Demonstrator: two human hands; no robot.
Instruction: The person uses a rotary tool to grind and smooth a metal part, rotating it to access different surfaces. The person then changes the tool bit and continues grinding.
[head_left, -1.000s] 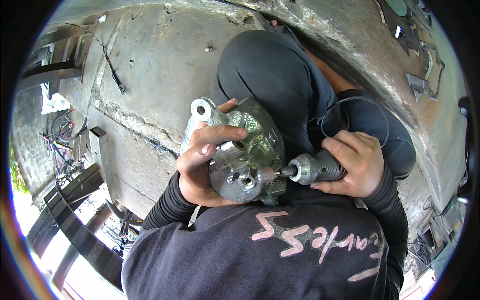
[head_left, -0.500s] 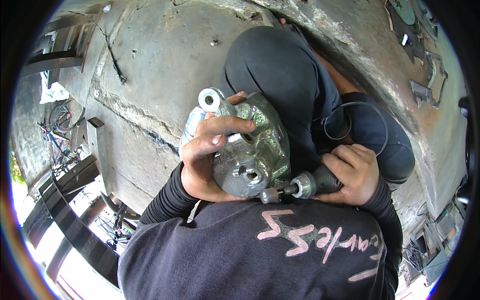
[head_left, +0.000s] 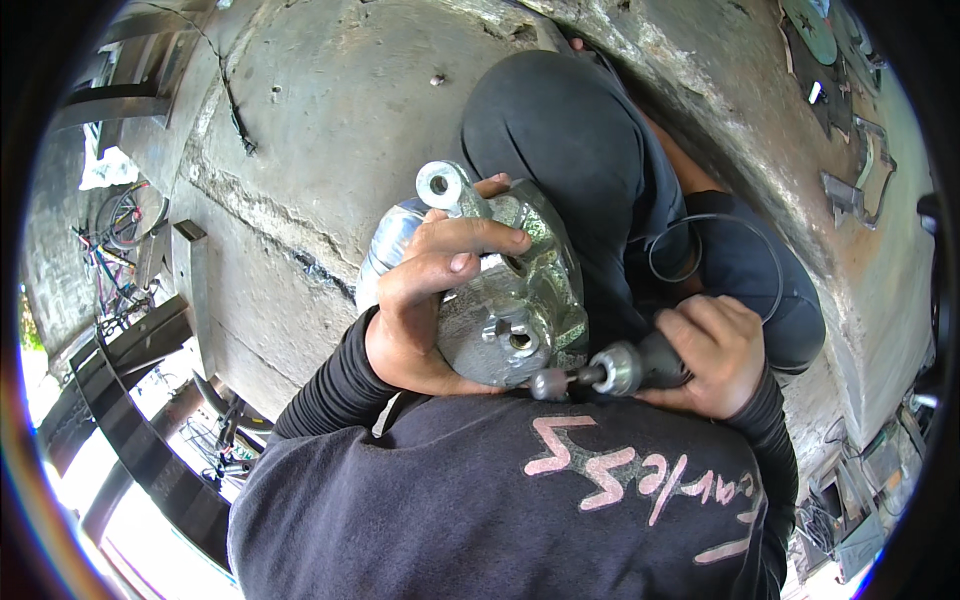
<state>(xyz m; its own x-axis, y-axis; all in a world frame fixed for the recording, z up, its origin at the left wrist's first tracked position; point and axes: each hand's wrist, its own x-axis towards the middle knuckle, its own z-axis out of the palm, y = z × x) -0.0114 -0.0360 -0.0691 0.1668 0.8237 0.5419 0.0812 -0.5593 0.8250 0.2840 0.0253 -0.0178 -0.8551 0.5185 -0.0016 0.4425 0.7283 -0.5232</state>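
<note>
While the metal casting [head_left: 492,330] is gripped by the left hand [head_left: 405,330], 2 fingers [head_left: 470,237] across its face, a rotary tool [head_left: 622,369] is clasped to its right by the right hand [head_left: 720,355], the tip [head_left: 549,384] just beside the casting's lower edge.

Metal casting [head_left: 482,332] in person's left hand [head_left: 405,322]; rotary tool [head_left: 655,364] in right hand [head_left: 722,352], right of casting; tool's tip just beside casting's near edge; knee [head_left: 545,120] beyond casting; torso [head_left: 440,490] on near side; metal tube [head_left: 191,290] off left, bicycle [head_left: 126,218] farther left; plate [head_left: 812,36] upper right.
</note>
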